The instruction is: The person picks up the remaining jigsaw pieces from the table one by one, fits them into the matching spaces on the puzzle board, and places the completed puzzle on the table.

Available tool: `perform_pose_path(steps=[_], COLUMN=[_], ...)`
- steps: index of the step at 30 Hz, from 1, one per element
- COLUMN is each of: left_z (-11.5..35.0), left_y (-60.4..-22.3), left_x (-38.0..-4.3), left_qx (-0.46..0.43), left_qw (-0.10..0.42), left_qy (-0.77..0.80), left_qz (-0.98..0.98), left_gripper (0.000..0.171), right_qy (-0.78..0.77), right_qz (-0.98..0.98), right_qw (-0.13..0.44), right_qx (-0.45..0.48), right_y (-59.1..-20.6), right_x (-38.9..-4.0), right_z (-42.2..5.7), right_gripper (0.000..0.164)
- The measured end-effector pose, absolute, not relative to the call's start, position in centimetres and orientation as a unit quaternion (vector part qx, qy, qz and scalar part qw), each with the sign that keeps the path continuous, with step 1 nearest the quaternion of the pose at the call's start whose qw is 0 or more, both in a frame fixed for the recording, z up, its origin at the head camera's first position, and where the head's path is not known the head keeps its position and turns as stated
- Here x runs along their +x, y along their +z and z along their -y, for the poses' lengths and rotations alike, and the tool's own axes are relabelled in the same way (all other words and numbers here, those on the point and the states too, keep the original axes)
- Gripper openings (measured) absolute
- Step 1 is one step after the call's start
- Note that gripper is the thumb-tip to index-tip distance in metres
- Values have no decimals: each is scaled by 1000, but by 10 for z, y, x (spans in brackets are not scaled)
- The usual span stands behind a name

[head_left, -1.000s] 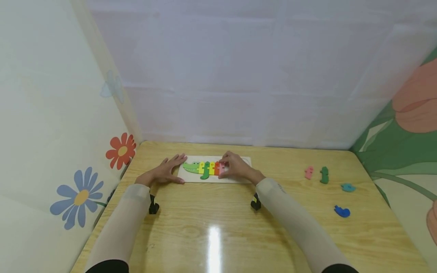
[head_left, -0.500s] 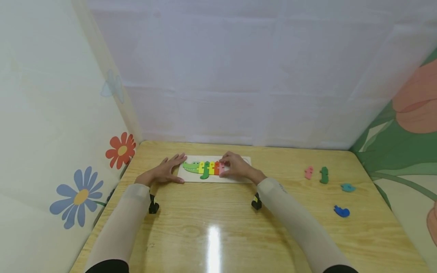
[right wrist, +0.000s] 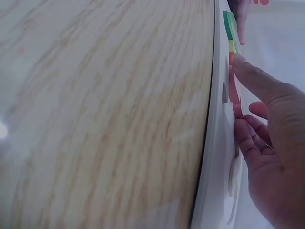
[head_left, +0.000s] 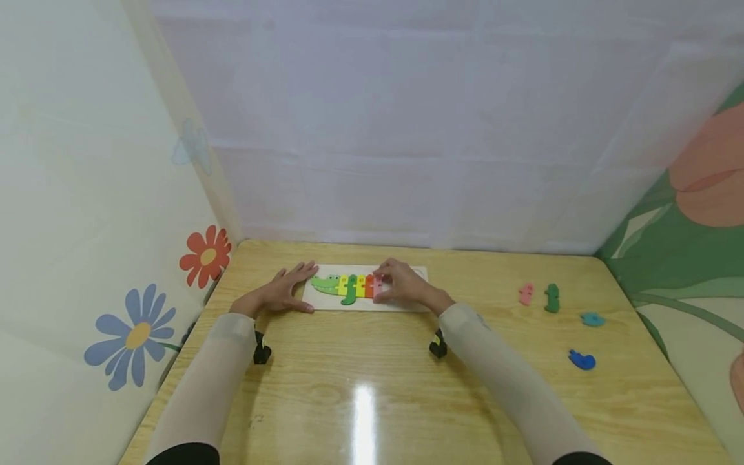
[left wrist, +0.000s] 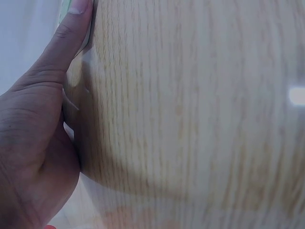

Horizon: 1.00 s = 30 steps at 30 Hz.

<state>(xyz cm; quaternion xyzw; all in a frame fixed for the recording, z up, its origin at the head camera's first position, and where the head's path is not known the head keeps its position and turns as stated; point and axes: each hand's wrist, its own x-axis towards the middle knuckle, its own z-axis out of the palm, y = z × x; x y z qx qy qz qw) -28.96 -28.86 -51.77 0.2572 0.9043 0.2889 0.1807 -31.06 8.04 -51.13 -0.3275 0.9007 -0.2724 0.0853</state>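
Note:
A white puzzle board (head_left: 337, 268) lies near the table's back edge. On it is a row of crocodile pieces: a green head (head_left: 327, 285), yellow and green body pieces, and an orange piece (head_left: 369, 287). My left hand (head_left: 281, 290) rests with spread fingers at the board's left end; its thumb touches the board edge in the left wrist view. My right hand (head_left: 405, 284) pinches a pink puzzle piece (right wrist: 235, 95) beside the orange one, thumb and fingers at its two sides. The board's right part is mostly hidden under this hand.
To the right on the wooden table (head_left: 325, 374) lie several loose puzzle pieces: a pink one (head_left: 526, 294), a green one (head_left: 552, 298), a light blue one (head_left: 593, 319) and a dark blue one (head_left: 582, 360). A white cloth wall (head_left: 372, 142) stands behind the table.
My right wrist has shifted very slightly to the right, with the fingers still at the pink puzzle piece. My left hand and the loose pieces have stayed in place.

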Motion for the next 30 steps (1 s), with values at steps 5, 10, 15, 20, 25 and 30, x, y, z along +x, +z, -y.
perform_pose_path(steps=[5,10,15,20,25,30], left_z=[287,287,287,287,288,288], left_y=[-514,-514,-515,-514,-515,-516], left_x=[-289,-290,-291,-290,-291,-290], left_qx=[247,246,247,250,252,253], left_qw=[186,186,186,185,183,180], left_qy=[274,271,272,274,273,270], left_qz=[-911,-912,-911,-910,-910,-911], left_gripper=[110,110,111,112,112,112], right_qy=[-274,-275,-274,-285,-287,-284], right_qz=[-897,-897,-898,-897,-899,-901], right_qw=[82,81,75,81,78,76], right_qx=[-336,-336,-337,-328,-322,-320], right_y=[-508,-506,-506,-503,-500,-498], right_x=[-312,-312,-313,-312,-312,-308], right_z=[-83,-89,-97,-104,-112,-120], right_gripper=[69,72,77,78,77,78])
